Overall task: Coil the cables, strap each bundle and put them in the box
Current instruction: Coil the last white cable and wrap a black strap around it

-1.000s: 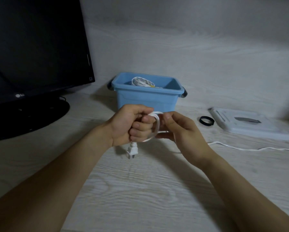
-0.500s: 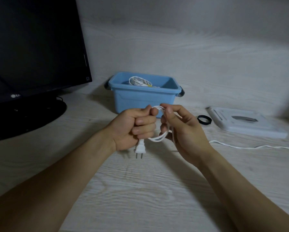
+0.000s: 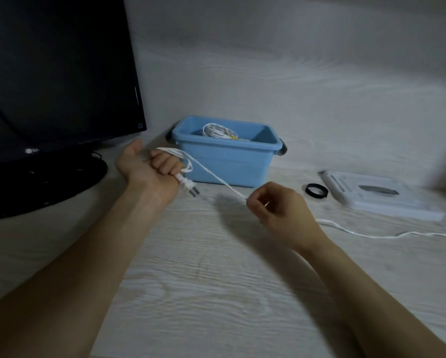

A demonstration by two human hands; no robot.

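My left hand (image 3: 149, 167) grips a few loops of a white power cable (image 3: 211, 174), with its two-pin plug (image 3: 189, 186) sticking out below the fist. From the loops the cable runs taut down to my right hand (image 3: 276, 208), which pinches it above the table. The rest of the cable trails right across the table. Behind the hands stands the blue box (image 3: 227, 161), holding a coiled white bundle (image 3: 216, 130). A black strap ring (image 3: 316, 190) lies to the right of the box.
A black monitor (image 3: 56, 73) on its stand fills the left side, close to my left hand. The box's white lid (image 3: 377, 195) lies flat at the right, beside the strap ring. The table is light wood grain, with a wall behind.
My hands have drawn apart: the left moved left and up with the loops, the right slid down and right along the cable, stretching it taut between them.
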